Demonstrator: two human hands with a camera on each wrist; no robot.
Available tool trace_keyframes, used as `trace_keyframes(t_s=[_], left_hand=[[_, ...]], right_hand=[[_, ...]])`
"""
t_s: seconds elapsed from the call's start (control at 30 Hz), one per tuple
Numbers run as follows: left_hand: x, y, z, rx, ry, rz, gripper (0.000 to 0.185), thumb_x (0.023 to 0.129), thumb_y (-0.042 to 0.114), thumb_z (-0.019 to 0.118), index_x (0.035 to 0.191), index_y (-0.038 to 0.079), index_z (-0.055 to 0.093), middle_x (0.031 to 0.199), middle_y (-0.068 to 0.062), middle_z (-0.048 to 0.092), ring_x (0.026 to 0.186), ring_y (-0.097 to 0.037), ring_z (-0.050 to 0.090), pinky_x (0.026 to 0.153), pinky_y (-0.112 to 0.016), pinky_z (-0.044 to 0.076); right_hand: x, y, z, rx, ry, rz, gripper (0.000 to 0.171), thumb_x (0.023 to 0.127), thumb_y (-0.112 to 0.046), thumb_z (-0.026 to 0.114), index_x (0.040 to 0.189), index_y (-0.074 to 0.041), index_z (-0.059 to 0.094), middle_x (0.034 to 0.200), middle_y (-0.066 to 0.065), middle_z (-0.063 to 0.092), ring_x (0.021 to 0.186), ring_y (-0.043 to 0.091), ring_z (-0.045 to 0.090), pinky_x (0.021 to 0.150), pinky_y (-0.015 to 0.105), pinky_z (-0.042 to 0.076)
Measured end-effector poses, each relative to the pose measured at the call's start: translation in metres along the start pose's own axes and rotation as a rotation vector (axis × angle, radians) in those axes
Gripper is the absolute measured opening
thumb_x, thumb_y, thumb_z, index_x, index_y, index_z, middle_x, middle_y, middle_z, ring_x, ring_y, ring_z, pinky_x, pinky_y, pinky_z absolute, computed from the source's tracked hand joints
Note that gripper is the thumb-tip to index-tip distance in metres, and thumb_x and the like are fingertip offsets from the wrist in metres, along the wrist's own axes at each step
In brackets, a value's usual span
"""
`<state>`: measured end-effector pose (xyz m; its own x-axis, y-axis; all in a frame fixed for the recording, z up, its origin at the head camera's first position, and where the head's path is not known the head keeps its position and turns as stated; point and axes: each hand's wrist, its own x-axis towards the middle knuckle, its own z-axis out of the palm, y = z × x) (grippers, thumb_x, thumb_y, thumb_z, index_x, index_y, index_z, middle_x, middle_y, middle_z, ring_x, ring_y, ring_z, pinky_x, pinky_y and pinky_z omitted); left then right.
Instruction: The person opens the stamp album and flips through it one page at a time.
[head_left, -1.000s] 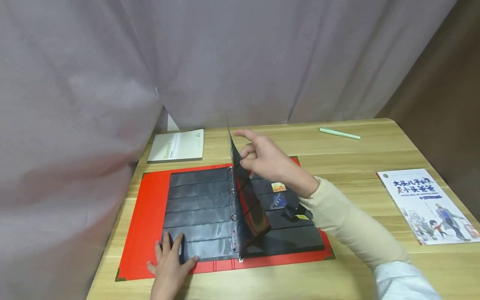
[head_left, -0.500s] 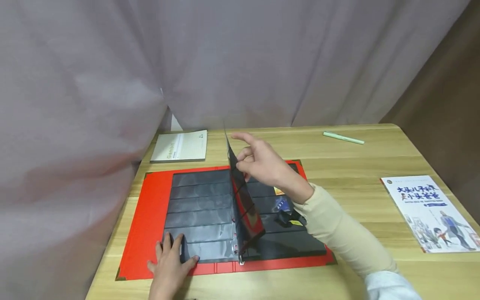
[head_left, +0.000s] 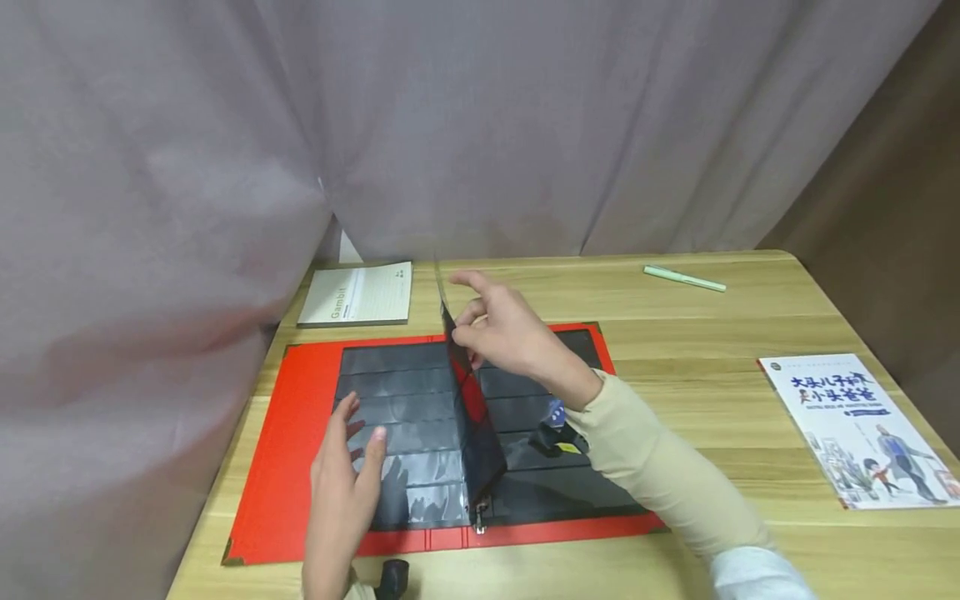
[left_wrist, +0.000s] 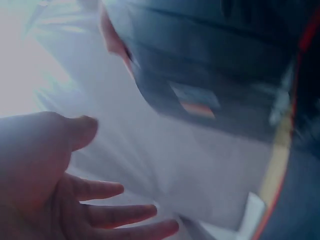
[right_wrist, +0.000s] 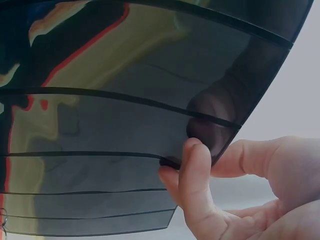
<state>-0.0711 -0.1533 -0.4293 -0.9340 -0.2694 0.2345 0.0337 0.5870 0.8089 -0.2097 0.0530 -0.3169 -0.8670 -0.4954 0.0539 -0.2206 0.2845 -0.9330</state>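
A red ring-bound stamp album (head_left: pixel 262 467) lies spread on the table, its black pages (head_left: pixel 397 408) lined with clear pocket strips. One black page (head_left: pixel 480 454) stands up from the rings, and my right hand (head_left: pixel 510 333) pinches its edge between thumb and fingers. In the right wrist view the fingertips (right_wrist: pixel 195 160) grip that glossy page (right_wrist: pixel 110 125). My left hand (head_left: pixel 341 475) is raised over the left page, fingers apart, holding nothing. In the left wrist view a small card (left_wrist: pixel 197 107) shows in a pocket. A blue piece (head_left: pixel 556 412) sits on the right page, partly behind the sleeve.
A notepad (head_left: pixel 356 293) lies behind the album at the left. The pale green pen (head_left: pixel 684 278) is near the back edge of the table. At the right lies a white picture book (head_left: pixel 862 433). Grey curtain (head_left: pixel 480 125) hangs behind the table.
My left hand has lifted off the left page and turned on its side. The right hand has drawn the upright page slightly further left.
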Motion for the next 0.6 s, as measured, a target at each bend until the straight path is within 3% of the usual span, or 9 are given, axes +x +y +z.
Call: trace_keyframes(t_s=[0.1,0.23,0.4,0.6], left_hand=[[0.002,0.017,0.003,-0.072,0.039,0.081,0.052,0.100,0.019,0.065,0.147,0.007,0.048,0.144,-0.012,0.056,0.120,-0.034,0.061,0.085,-0.057,0.055],[0.003,0.035,0.006,-0.137,0.043,0.200,0.046,0.101,0.018,0.062,0.145,0.007,0.052,0.140,-0.011,0.060,0.115,-0.034,0.065,0.079,-0.057,0.057],[0.003,0.044,0.013,-0.222,0.055,0.337,0.049,0.101,0.018,0.055,0.148,0.006,0.047,0.144,-0.009,0.057,0.115,-0.031,0.066,0.075,-0.050,0.059],[-0.002,0.047,0.017,-0.265,0.063,0.370,0.055,0.100,0.031,0.055,0.150,0.012,0.046,0.147,-0.005,0.054,0.116,-0.030,0.065,0.075,-0.047,0.059]], right_hand=[[0.002,0.002,0.003,-0.011,-0.003,-0.012,0.071,0.086,0.009,0.055,0.153,-0.002,0.036,0.088,0.016,0.069,0.053,0.022,0.062,0.058,0.042,0.059],[0.006,0.002,0.007,-0.023,-0.007,-0.015,0.070,0.086,0.007,0.057,0.152,-0.002,0.036,0.087,0.015,0.071,0.053,0.023,0.064,0.058,0.042,0.059],[0.011,-0.001,0.014,-0.032,-0.046,-0.012,0.071,0.087,0.004,0.058,0.153,0.000,0.033,0.087,0.015,0.072,0.056,0.025,0.067,0.059,0.047,0.059],[0.015,-0.001,0.023,-0.117,-0.093,-0.025,0.071,0.091,-0.005,0.065,0.153,0.001,0.032,0.087,0.009,0.072,0.058,0.022,0.068,0.056,0.037,0.057]])
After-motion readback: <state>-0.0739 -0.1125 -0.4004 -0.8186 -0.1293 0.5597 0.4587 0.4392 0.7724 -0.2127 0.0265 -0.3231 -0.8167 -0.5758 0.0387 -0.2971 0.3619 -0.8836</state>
